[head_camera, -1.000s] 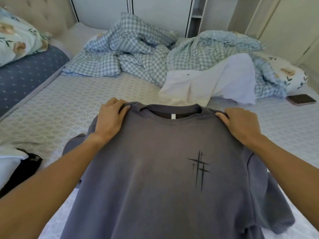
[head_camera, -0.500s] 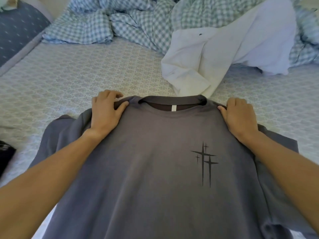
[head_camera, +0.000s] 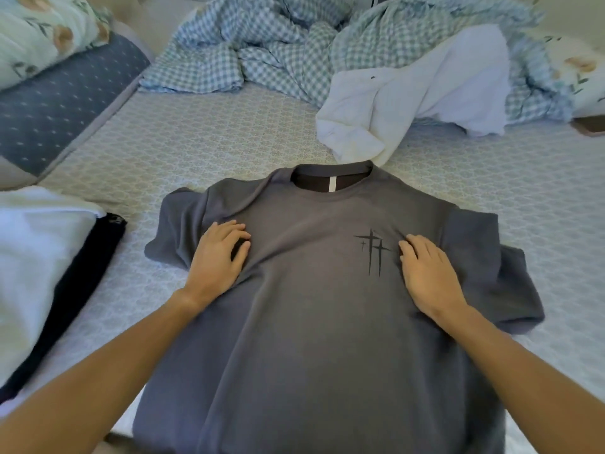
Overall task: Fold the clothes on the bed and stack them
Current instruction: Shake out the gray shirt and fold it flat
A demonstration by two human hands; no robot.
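Pale patterned bedding (head_camera: pixel 203 139) covers the bed I lean over. At the far left a floral pillow (head_camera: pixel 36 37) lies above a dark blue dotted cushion (head_camera: pixel 62 103), and nearer me at the left edge sits a white folded garment (head_camera: pixel 29 257) with a black garment (head_camera: pixel 82 290) just beside it, touching its right side. My left hand (head_camera: pixel 217 262) lies palm down on the grey T-shirt (head_camera: pixel 314 322), fingers spread and slightly curled, pressing the cloth near the left sleeve; it grips nothing. The shirt lies face up in the middle of the bed, collar away from me, both short sleeves spread out to the sides, its lower part running out of view toward me. A black print of crosses (head_camera: pixel 373 252) marks its chest, just left of my right hand (head_camera: pixel 425 273). That hand also lies flat and loose on the shirt, fingers apart, holding nothing. Beyond the collar a crumpled white cloth (head_camera: pixel 415 103) touches the shirt's neck edge, and behind it a blue checked duvet (head_camera: pixel 278 50) is heaped across the back. At the far right edge lies a dark flat object (head_camera: pixel 589 126), too cut off to tell.
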